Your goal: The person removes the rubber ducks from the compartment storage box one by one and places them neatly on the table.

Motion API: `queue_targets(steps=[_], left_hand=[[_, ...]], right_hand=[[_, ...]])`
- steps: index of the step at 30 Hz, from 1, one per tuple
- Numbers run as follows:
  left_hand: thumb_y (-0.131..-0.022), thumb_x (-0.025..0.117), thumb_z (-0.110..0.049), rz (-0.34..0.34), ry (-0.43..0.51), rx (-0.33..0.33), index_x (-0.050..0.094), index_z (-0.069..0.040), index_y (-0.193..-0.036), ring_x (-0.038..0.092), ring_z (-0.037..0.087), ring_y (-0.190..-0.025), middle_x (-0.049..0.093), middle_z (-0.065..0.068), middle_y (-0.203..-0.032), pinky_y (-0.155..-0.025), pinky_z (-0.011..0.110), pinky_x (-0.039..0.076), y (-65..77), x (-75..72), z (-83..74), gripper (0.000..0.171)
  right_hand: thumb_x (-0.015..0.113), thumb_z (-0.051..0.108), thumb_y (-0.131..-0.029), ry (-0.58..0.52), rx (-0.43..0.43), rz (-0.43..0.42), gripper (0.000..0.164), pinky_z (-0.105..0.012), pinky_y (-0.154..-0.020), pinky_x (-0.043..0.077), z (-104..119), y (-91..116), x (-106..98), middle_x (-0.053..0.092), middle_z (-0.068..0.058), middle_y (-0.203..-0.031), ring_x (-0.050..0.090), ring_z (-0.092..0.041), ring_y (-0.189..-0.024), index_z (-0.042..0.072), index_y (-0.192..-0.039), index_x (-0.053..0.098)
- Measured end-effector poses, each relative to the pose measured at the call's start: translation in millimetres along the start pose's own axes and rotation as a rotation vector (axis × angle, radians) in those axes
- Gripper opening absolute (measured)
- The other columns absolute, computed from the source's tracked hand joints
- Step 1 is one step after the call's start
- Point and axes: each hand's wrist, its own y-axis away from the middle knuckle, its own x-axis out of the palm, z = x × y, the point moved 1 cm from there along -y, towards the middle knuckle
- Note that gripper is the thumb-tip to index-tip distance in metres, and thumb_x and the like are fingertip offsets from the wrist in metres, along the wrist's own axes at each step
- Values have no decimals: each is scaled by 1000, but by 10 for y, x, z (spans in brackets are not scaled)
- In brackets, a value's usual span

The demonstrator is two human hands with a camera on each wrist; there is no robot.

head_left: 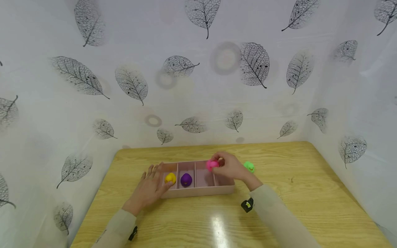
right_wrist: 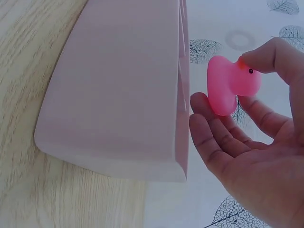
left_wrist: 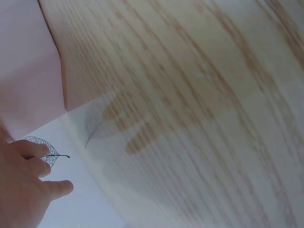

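A pink rubber duck (right_wrist: 222, 85) is pinched between the thumb and fingers of my right hand (head_left: 230, 166), above the third compartment of a pale pink divided box (head_left: 198, 191). My left hand (head_left: 150, 186) rests on the box's left end, fingers along the outer side and thumb reaching over the front rim. Inside the leftmost compartment sits a yellow rubber duck (head_left: 170, 178), close to that thumb. A purple rubber duck (head_left: 186, 179) occupies the second compartment. In the left wrist view, fingers of the left hand (left_wrist: 28, 180) extend past the box wall.
A green rubber duck (head_left: 249, 166) stands on the wooden table (head_left: 173, 220) just right of the box, behind my right wrist. Leaf-patterned white sheeting (head_left: 204, 96) rises behind the table and along both sides.
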Motion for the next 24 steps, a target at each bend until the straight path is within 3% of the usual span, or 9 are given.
queue_targets(steps=[6,11,17,24], left_hand=[[-106,49,-60,7,-3,-1,14,-4,-169,21,52,-159,31,31,-168,-126,73,21,2,-7,-4,91],[-106,49,-60,5,0,-1,14,-4,-169,21,52,-159,31,31,-168,-125,73,21,3,-10,-7,92],[-105,50,-60,1,-5,1,15,-3,-168,21,52,-159,32,31,-167,-125,73,22,-2,-8,-11,92],[-105,49,-61,9,-10,-2,14,-4,-169,20,52,-159,31,31,-168,-126,72,21,-2,-4,-8,92]], right_hand=[[80,16,-87,-7,1,-21,35,-28,-79,57,-37,42,-66,67,-18,-117,66,-22,-94,4,-119,73],[76,15,-89,-66,14,-37,36,-32,-84,58,-86,75,-100,66,-22,-125,69,-28,-103,2,-123,72],[74,13,-89,-86,35,-67,34,-27,-89,56,-150,114,-157,65,-20,-127,66,-26,-106,3,-122,74],[79,10,-88,-82,29,-100,44,-23,-89,58,-226,152,-239,66,-21,-128,67,-26,-108,1,-130,71]])
